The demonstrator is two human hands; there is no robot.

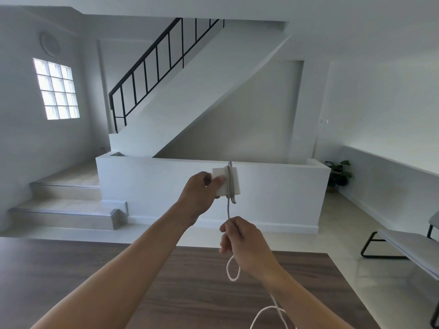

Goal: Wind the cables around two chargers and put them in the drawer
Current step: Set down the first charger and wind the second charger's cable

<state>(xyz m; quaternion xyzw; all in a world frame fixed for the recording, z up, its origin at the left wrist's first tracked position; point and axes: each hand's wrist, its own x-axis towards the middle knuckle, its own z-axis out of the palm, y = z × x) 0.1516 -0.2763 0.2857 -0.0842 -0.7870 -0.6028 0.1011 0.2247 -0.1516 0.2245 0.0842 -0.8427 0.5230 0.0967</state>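
A white square charger (pixel 234 184) is held up in front of me, above the far edge of the table, by my left hand (pixel 200 194), with the thumb pressed on its face. A few turns of white cable (pixel 230 211) wrap around its right side. The cable runs down from the charger into my right hand (pixel 244 243), which pinches it below the charger. Past that hand the loose cable loops (pixel 231 269) and trails off the bottom of the view. A second charger and the drawer are out of sight.
A dark wooden table (pixel 166 281) lies below my arms. A grey bench with black legs (pixel 403 245) stands at the right. Beyond are a low white wall, steps, a staircase and a potted plant (pixel 338 174).
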